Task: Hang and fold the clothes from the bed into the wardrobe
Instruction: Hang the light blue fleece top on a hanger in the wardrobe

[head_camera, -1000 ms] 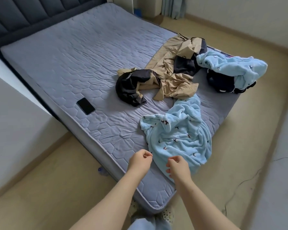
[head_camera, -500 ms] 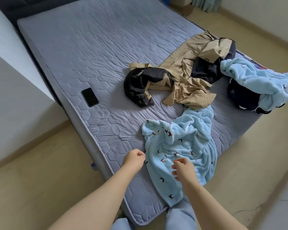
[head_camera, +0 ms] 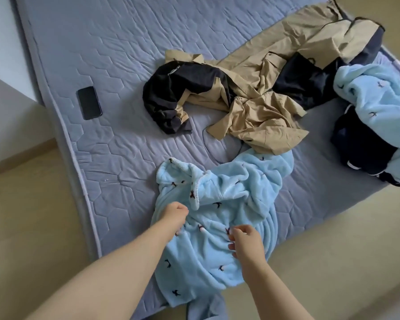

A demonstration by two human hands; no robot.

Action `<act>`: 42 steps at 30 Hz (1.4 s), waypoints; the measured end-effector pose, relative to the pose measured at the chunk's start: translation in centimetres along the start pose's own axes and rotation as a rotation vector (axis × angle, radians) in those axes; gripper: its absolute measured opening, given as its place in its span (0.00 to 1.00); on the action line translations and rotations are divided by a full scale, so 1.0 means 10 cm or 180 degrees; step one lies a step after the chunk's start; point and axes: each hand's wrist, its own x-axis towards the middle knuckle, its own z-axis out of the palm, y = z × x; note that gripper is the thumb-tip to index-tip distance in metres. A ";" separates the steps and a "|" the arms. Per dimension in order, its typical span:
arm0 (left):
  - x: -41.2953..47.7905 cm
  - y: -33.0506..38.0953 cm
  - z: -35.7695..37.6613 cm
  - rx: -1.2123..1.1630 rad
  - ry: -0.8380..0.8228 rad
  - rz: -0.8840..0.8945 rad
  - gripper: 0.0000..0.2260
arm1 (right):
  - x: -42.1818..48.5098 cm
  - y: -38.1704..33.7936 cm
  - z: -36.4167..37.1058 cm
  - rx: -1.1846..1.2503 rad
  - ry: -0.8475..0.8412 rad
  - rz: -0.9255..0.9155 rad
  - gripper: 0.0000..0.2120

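**Fleece (head_camera: 213,250) first: getting a proper hold**

Crumpled blue fleece lies on the mattress (head_camera: 102,54), nearer the person than the phone (head_camera: 89,102) and to its right, with its hem spilling over the edge. The right hand (head_camera: 245,241) pinches a fold of it between curled fingers and thumb. The left hand (head_camera: 174,213) sits on it with fingers curled, and I cannot tell whether they hold cloth.

Thick pile probably slips out of a fingertip pinch, so a fuller grasp is wiser. It would help to find the collar or shoulders, take one in each hand and lift straight up so the sleeves drop free and the hem stays off the floor (head_camera: 32,215).

The mattress is grey, quilted and bare. Right of the phone a tan coat (head_camera: 263,116) tangles with a black garment (head_camera: 171,93). Farther right of the phone, a second fleece (head_camera: 379,100) drapes a dark bundle (head_camera: 360,146). A white wall (head_camera: 5,100) stands left of the phone. No wardrobe is in view.
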 end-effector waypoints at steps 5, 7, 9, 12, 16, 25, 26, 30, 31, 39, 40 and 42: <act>0.47 0.20 0.36 -0.0584 0.0173 -0.0173 0.30 | 0.26 0.19 -0.07 -0.0120 -0.0196 0.0213 0.07; 0.58 0.22 0.43 -0.0669 0.0100 -0.0290 0.36 | 0.30 0.26 -0.05 -0.0144 -0.0257 0.0293 0.07; 0.64 0.21 0.43 -0.0544 0.0041 -0.0442 0.36 | 0.29 0.29 -0.02 -0.0149 -0.0283 0.0333 0.07; 0.70 0.24 0.37 0.0020 -0.0336 -0.0264 0.24 | 0.28 0.30 0.01 -0.0150 -0.0304 0.0331 0.07; 0.56 0.35 0.31 0.0094 -0.0144 0.0305 0.16 | 0.22 0.19 0.03 -0.0132 -0.0230 0.0218 0.06; -0.29 0.00 -0.82 0.0087 0.0674 0.1288 0.01 | -0.34 -0.38 0.49 -0.0818 -0.0148 -0.0918 0.10; -0.37 -0.04 -0.97 0.0062 0.0744 0.1325 0.02 | -0.41 -0.43 0.57 -0.0964 -0.0181 -0.1118 0.14; -0.78 -0.26 -1.75 -0.0283 0.0976 0.1432 0.04 | -0.89 -0.56 1.07 -0.2150 -0.0322 -0.1917 0.34; -0.88 -0.33 -1.94 -0.0411 0.0981 0.1502 0.03 | -1.03 -0.57 1.23 -0.2345 -0.0378 -0.2021 0.37; -1.78 -1.08 -3.20 -0.0884 0.0781 0.2054 0.07 | -2.15 -0.49 2.35 -0.3369 -0.0616 -0.2652 0.07; -1.88 -1.19 -3.36 -0.0922 0.0807 0.2075 0.07 | -2.30 -0.48 2.47 -0.3272 -0.0670 -0.2743 0.05; -2.01 -1.37 -3.62 -0.1010 0.0995 0.2074 0.06 | -2.53 -0.49 2.65 -0.2816 -0.0823 -0.2783 0.09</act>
